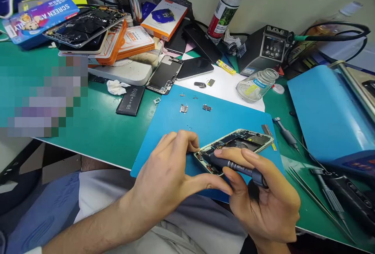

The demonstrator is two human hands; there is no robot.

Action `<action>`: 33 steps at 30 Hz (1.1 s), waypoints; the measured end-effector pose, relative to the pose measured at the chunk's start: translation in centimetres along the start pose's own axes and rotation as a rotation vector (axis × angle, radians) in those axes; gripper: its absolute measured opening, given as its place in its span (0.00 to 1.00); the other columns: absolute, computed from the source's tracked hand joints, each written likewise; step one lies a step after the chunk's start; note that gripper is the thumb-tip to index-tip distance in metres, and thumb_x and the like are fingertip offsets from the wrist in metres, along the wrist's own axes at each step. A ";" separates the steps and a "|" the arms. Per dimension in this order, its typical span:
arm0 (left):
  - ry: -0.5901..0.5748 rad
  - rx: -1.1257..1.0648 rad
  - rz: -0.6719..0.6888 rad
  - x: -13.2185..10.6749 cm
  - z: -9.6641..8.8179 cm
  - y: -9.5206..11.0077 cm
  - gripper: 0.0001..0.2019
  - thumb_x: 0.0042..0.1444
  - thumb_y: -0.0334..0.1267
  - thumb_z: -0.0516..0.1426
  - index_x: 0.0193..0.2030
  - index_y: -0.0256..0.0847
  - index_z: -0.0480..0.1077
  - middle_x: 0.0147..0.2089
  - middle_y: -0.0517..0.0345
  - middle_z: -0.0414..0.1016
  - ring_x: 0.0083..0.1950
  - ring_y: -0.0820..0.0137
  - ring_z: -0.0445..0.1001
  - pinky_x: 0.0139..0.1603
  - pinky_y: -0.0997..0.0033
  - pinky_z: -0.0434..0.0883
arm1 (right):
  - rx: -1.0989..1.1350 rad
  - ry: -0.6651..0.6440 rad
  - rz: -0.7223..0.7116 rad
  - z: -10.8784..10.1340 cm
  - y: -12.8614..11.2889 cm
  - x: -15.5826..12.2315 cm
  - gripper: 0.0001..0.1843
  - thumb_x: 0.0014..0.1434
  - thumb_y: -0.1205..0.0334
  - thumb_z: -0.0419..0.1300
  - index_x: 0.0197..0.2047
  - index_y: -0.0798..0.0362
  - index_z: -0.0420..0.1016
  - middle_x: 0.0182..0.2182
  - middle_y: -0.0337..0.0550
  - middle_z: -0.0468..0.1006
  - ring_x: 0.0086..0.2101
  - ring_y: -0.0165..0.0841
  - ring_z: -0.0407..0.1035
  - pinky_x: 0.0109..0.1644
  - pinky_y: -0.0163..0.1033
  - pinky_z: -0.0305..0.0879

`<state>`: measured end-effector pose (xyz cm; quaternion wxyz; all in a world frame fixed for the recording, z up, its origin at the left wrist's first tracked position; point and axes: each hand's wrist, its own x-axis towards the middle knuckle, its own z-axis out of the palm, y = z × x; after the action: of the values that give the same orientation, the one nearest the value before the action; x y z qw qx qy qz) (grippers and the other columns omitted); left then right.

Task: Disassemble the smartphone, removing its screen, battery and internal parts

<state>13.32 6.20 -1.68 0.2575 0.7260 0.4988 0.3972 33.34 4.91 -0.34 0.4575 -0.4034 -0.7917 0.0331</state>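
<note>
Nearest, the right hand [268,197] pinches a dark precision screwdriver [234,166] between thumb and fingers, its handle slanting down to the right and its front end over the left part of an opened smartphone [231,144]; the tip itself is hidden. The left hand [168,168] holds the phone's left end, fingers curled at the upper corner and thumb stretched out below; whether that thumb presses the frame, I cannot tell. The phone lies just ahead of both hands, over a blue work mat [164,129], its long axis running from lower left to upper right. Its left end is thus within the left hand's grasp, while its right end points up and away, past the right hand's fingers. Beyond the phone, small metal brackets [183,108] lie on the mat; farther still, a glass jar [249,90] rests on its side on white paper [219,86].
</note>
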 end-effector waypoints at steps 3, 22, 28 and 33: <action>-0.002 -0.008 -0.002 0.0 0.0 0.0 0.31 0.63 0.73 0.62 0.49 0.47 0.63 0.41 0.65 0.77 0.41 0.68 0.79 0.43 0.68 0.75 | 0.008 -0.023 0.007 0.0 -0.2 0.2 0.33 0.68 0.76 0.68 0.73 0.50 0.72 0.48 0.47 0.91 0.45 0.39 0.88 0.51 0.46 0.88; -0.019 -0.032 -0.027 0.4 -0.2 0.3 0.33 0.59 0.75 0.63 0.47 0.46 0.65 0.40 0.64 0.78 0.41 0.68 0.79 0.43 0.69 0.74 | 0.008 0.009 0.010 0.1 -0.4 0.2 0.28 0.67 0.75 0.69 0.68 0.52 0.76 0.46 0.48 0.91 0.44 0.39 0.87 0.49 0.45 0.88; -0.025 -0.029 -0.034 0.3 -0.3 0.3 0.32 0.61 0.73 0.65 0.47 0.46 0.65 0.40 0.64 0.77 0.41 0.68 0.79 0.42 0.69 0.75 | 0.009 0.008 0.034 0.3 -0.3 0.1 0.29 0.67 0.75 0.70 0.69 0.51 0.75 0.46 0.48 0.91 0.43 0.41 0.88 0.48 0.47 0.89; -0.024 -0.031 -0.035 0.3 -0.3 0.3 0.32 0.60 0.73 0.66 0.47 0.46 0.65 0.40 0.64 0.77 0.41 0.68 0.79 0.43 0.69 0.74 | 0.018 0.007 0.026 0.3 -0.3 0.1 0.29 0.66 0.76 0.70 0.68 0.53 0.76 0.47 0.49 0.91 0.44 0.41 0.88 0.49 0.45 0.89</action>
<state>13.26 6.35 -1.18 0.2816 0.7177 0.5023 0.3915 32.90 4.90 -0.33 0.4634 -0.4095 -0.7846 0.0448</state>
